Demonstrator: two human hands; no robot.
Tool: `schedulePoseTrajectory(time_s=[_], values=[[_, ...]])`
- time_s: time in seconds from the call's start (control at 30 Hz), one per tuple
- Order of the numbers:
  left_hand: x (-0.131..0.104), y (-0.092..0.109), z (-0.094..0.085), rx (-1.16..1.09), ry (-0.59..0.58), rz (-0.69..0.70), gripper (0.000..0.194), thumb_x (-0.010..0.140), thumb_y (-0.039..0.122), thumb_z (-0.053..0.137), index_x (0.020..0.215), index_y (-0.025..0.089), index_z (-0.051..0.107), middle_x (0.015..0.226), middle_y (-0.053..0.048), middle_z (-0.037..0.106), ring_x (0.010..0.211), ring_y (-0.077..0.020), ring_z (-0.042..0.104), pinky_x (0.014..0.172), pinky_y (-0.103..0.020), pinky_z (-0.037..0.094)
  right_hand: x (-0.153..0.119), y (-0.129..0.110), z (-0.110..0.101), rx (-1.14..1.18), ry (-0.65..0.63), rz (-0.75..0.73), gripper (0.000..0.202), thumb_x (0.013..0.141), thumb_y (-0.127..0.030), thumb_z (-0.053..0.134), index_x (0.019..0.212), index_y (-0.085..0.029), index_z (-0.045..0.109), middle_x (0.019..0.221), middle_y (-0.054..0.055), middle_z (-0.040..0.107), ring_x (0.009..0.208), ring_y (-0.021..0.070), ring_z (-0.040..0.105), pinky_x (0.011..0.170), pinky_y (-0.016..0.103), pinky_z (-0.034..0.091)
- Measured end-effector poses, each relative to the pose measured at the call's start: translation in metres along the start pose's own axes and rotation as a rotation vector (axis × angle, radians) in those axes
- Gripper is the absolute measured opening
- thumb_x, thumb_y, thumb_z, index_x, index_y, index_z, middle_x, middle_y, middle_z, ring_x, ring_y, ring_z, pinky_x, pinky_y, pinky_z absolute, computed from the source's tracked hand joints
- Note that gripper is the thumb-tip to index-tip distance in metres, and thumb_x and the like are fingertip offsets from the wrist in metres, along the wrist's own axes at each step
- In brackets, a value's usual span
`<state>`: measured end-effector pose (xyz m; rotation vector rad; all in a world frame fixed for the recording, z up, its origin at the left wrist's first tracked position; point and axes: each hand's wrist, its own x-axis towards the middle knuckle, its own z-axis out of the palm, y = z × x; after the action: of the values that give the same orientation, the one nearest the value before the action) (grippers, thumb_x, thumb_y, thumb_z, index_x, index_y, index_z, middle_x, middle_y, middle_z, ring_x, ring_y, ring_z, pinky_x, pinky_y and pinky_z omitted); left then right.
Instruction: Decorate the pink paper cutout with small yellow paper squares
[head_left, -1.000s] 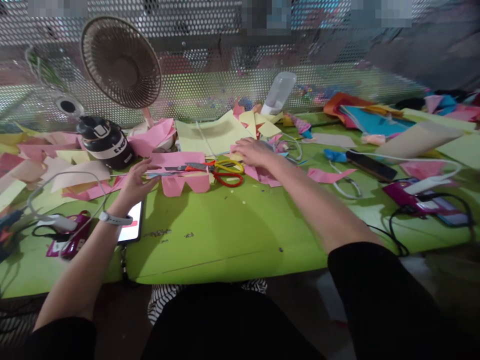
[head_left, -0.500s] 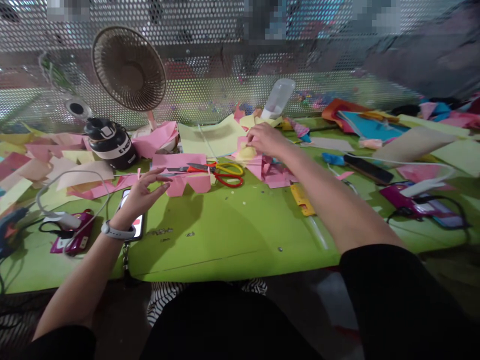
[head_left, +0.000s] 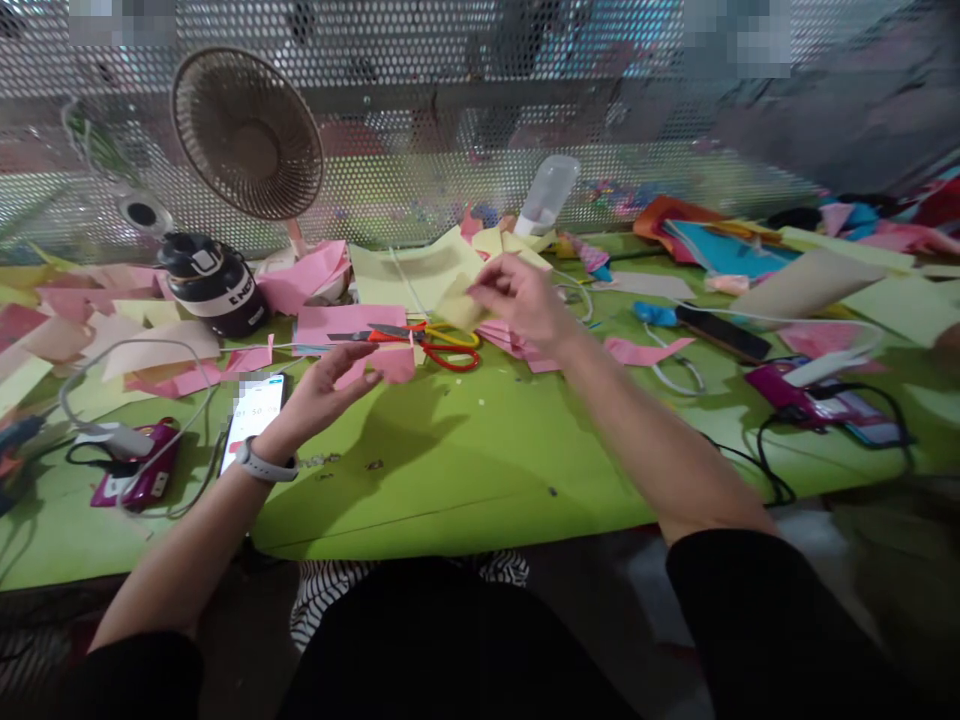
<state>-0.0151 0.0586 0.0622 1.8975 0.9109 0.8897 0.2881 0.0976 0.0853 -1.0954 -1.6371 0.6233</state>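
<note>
Clock bearings from the scissors, which lie on the smooth green table: slim metal blades, looped handles in red and yellow, perhaps two pairs overlapping.

Right hand at 2 o'clock, raised, thumb and fingers pinching a small piece of yellow paper. The piece is flat and thin-looking, its outline blurred, its near corner over the yellow loop.

Left hand at 8 o'clock, palm side inward, fingers spread and slightly curled, gripping nothing; smooth grey wristband on the wrist.

Pink paper cut-out under the blades, matte, partly hidden by the fingers. Broad pale-yellow sheet at 12, gently bowed. Lit phone at 8, beyond the left hand. Black bottle at 9 to 10, rounded, white-banded; ribbed round fan at 10.
</note>
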Motion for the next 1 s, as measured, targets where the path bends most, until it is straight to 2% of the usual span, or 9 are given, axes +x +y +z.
schedulePoseTrajectory(time_s=[0.1,0.2,0.33,0.47,0.57,0.63,0.8,0.9,1.0], values=[[0.004,0.005,0.019,-0.097,-0.032,0.04,0.063,0.079,0.036,0.079,0.135,0.019,0.054,0.135,-0.014,0.064,0.124,-0.0226,0.062,0.106,-0.039,0.051,-0.037,-0.023,0.032,-0.065,-0.236,-0.06,0.023,0.087,-0.045,0.067,0.086,-0.022,0.062,0.079,0.001,0.067,0.072,0.0164,0.063,0.066,0.029,0.05],[0.002,0.01,0.031,-0.082,-0.048,0.081,0.034,0.084,0.034,0.074,0.112,0.016,0.068,0.109,-0.009,0.076,0.095,-0.0177,0.073,0.085,-0.031,0.061,-0.065,-0.031,0.052,-0.169,-0.402,-0.147,0.012,0.093,-0.033,0.062,0.094,-0.021,0.065,0.085,0.003,0.071,0.077,0.0172,0.066,0.071,0.03,0.05],[-0.011,0.011,0.027,0.116,0.028,0.175,0.014,0.088,0.028,0.071,0.093,0.016,0.075,0.087,-0.005,0.079,0.078,-0.0147,0.074,0.072,-0.024,0.061,-0.082,-0.016,0.05,-0.301,-0.494,-0.171,0.02,0.093,-0.035,0.064,0.104,-0.019,0.067,0.091,0.005,0.074,0.081,0.0185,0.069,0.071,0.03,0.052],[-0.02,0.004,0.008,0.304,0.063,0.371,0.008,0.09,0.022,0.069,0.094,0.018,0.075,0.088,-0.005,0.079,0.08,-0.0141,0.075,0.073,-0.024,0.061,-0.096,0.0,0.034,-0.499,-0.464,-0.386,0.02,0.099,-0.025,0.054,0.102,-0.021,0.073,0.097,0.006,0.077,0.09,0.0195,0.069,0.085,0.036,0.054],[-0.028,-0.005,-0.003,0.444,-0.065,0.571,0.012,0.092,0.019,0.064,0.1,0.021,0.074,0.105,-0.006,0.078,0.1,-0.0181,0.073,0.088,-0.033,0.061,-0.114,0.007,0.028,-0.7,-0.351,-0.545,0.032,0.099,-0.012,0.048,0.119,-0.021,0.07,0.123,0.009,0.072,0.113,0.0226,0.064,0.103,0.045,0.049],[-0.035,-0.013,-0.005,0.534,-0.182,0.637,0.015,0.095,0.017,0.059,0.101,0.02,0.073,0.109,-0.007,0.077,0.105,-0.0199,0.072,0.089,-0.036,0.061,-0.127,0.014,0.029,-0.784,-0.373,-0.608,0.038,0.098,-0.007,0.046,0.125,-0.021,0.068,0.129,0.009,0.069,0.117,0.0227,0.062,0.103,0.046,0.05],[-0.052,-0.027,0.002,0.685,-0.341,0.558,0.025,0.1,0.018,0.047,0.103,0.016,0.071,0.107,-0.01,0.077,0.095,-0.0195,0.074,0.08,-0.032,0.063,-0.148,0.031,0.033,-0.769,-0.515,-0.607,0.038,0.097,-0.004,0.045,0.122,-0.018,0.069,0.123,0.009,0.072,0.106,0.0211,0.067,0.089,0.04,0.058],[-0.056,-0.031,0.006,0.704,-0.316,0.493,0.022,0.1,0.022,0.05,0.105,0.016,0.07,0.107,-0.01,0.076,0.095,-0.0194,0.074,0.082,-0.033,0.063,-0.149,0.03,0.035,-0.727,-0.51,-0.54,0.029,0.101,-0.017,0.048,0.12,-0.016,0.07,0.121,0.01,0.073,0.103,0.0218,0.067,0.088,0.041,0.059],[-0.057,-0.032,0.009,0.694,-0.268,0.433,0.019,0.099,0.025,0.053,0.104,0.017,0.069,0.104,-0.008,0.076,0.09,-0.0173,0.074,0.08,-0.03,0.062,-0.146,0.023,0.041,-0.719,-0.487,-0.483,0.035,0.101,-0.035,0.052,0.122,-0.012,0.068,0.115,0.013,0.074,0.1,0.0239,0.067,0.087,0.043,0.058]])
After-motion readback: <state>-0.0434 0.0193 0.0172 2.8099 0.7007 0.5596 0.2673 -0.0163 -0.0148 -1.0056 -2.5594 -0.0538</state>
